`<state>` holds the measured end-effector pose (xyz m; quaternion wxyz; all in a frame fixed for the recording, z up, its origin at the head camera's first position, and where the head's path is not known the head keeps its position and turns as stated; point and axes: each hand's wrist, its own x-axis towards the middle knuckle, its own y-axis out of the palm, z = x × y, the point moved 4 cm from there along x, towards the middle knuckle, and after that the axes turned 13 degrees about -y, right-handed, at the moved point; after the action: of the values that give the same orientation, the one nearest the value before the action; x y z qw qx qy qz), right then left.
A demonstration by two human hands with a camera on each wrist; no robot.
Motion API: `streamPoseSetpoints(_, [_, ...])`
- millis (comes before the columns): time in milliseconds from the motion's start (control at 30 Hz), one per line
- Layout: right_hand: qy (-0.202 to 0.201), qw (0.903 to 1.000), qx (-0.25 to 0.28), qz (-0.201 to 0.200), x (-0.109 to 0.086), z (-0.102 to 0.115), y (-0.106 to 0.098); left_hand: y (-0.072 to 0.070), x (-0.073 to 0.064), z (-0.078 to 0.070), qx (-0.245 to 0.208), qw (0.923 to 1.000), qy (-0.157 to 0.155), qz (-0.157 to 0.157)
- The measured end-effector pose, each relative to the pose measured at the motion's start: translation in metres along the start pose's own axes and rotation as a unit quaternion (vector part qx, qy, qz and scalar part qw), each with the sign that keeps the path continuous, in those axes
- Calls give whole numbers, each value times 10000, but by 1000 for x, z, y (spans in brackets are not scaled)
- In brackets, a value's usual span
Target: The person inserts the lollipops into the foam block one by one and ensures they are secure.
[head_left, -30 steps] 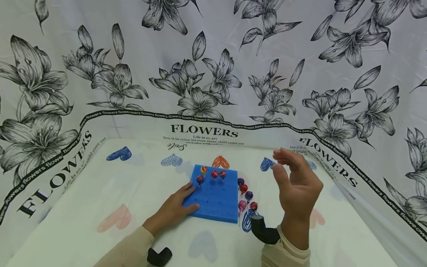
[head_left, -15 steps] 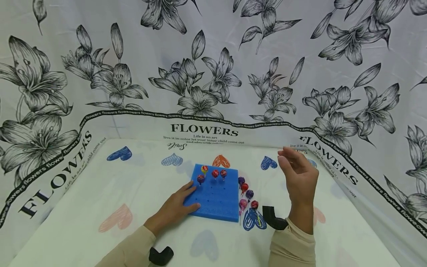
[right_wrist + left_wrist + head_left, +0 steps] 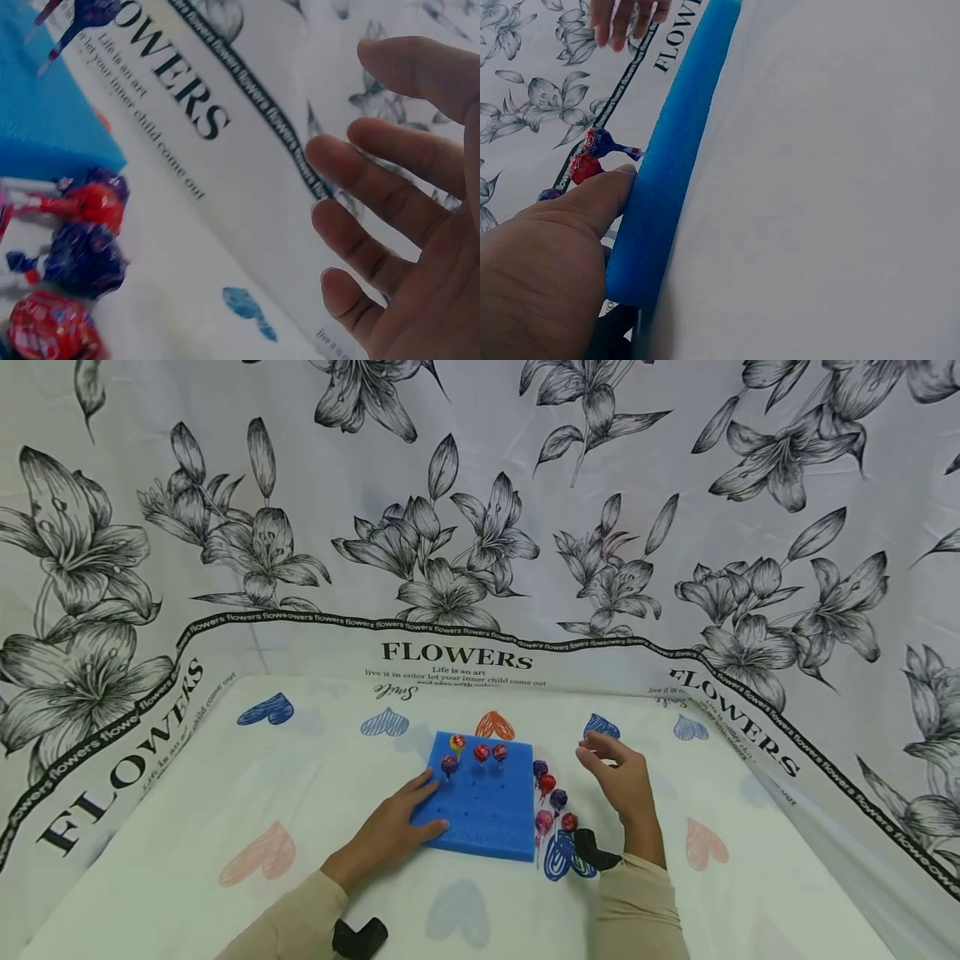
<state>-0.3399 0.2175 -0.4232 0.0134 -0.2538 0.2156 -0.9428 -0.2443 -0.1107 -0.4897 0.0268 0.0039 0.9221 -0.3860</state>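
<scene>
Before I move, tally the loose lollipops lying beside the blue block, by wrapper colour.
Purple lollipops: 2
Red lollipops: 2
Pink lollipop: 1
Total: 5

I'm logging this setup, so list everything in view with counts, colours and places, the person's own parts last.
Foam block: one, blue, on the tablecloth.
Standing lollipops: four, two red, one red-and-yellow, one dark purple, stuck in the block's far half.
Loose lollipops: five heads visible, two purple, two red, one pink, along the block's right edge.
Tablecloth: one, white, under everything.
Printed hearts: several, blue, orange and pink, on the tablecloth.
Flower-print backdrop: white with black lilies, behind the table.
Wrist fittings: two, black, one at each wrist.
Sleeves: two, beige, on the forearms.
Left hand: one, bare, on the block's left edge.
Right hand: one, bare, raised right of the block, holding nothing.
</scene>
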Motion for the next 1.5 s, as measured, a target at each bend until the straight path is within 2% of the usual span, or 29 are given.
streamPoseSetpoints(167, [786,9946,-182,655,-10,-31,18,1,0,1,-29,10000,24,6])
streamPoseSetpoints(267, [1098,9896,-205,901,-14,-44,24,1,0,0,-42,10000,29,11])
streamPoseSetpoints(433, [1090,9872,-330,1117,-18,-55,31,2,1,1,11,10000,-30,-23])
streamPoseSetpoints(700, [1266,9812,-494,1372,-21,-54,36,2,3,3,72,9999,-82,0])
streamPoseSetpoints(967, [1273,9750,-709,1677,-19,-51,39,2,3,3,43,9995,293,-89])
streamPoseSetpoints(1100, [1245,9794,-653,1448,-18,-46,35,2,4,4,33,9995,289,-102])
streamPoseSetpoints(1267, [1122,9900,-185,830,-15,-40,25,2,4,4,46,9997,212,-72])
streamPoseSetpoints(1400, [1083,9926,159,526,-13,-36,18,2,3,3,30,9998,167,-45])
streamPoseSetpoints(1500, [885,9948,406,310,-11,-29,13,2,3,2,30,9999,161,-47])
